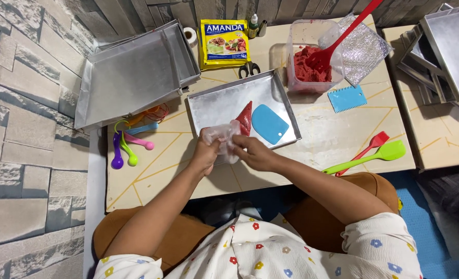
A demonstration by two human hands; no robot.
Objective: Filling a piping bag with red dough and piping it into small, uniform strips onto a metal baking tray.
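Observation:
My left hand (207,152) and my right hand (252,153) both grip the crumpled open end of a clear plastic piping bag (227,135). The bag's pointed tip, filled with red paste (245,118), lies on a shallow metal tray (214,106). A light blue plastic scraper (270,123) rests flat on the same tray, just right of the red tip. Both hands are at the tray's near edge, over the low table (322,137).
A clear tub of red paste (309,70) with a red spatula (338,39) stands behind the tray. Stacked metal trays (131,72) at left, more trays (446,46) at right. Coloured measuring spoons (129,147), scissors (249,68), yellow packet (223,43), blue comb scraper (346,98), green spatula (374,156).

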